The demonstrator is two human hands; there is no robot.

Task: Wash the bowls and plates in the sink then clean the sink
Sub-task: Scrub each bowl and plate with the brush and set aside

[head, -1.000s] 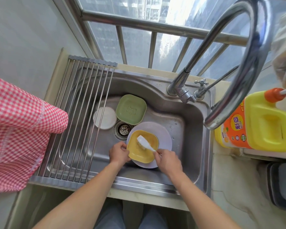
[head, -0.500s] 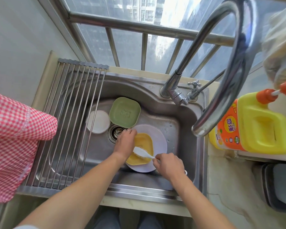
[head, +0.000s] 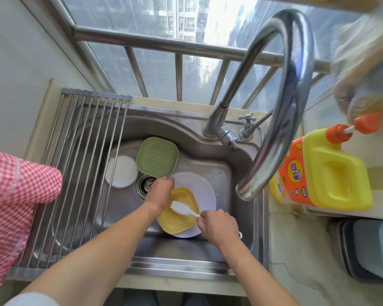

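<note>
The right hand (head: pixel 217 224) grips the handle of a white brush (head: pixel 182 208), bristles down on the yellow dish (head: pixel 178 214). The left hand (head: pixel 161 192) curls over the dish's far-left rim, holding it. The dish sits on a pale plate (head: pixel 205 191) in the sink (head: pixel 210 155). A second ago the left hand held the near-left edge; it has since slid to the far side, and the brush sits further left and nearer. A green dish (head: pixel 157 159) and white bowl (head: pixel 121 171) lie beyond the drain (head: pixel 146 183). A rack (head: pixel 80 173) spans the left; a yellow bottle (head: pixel 325 171) stands right.
</note>
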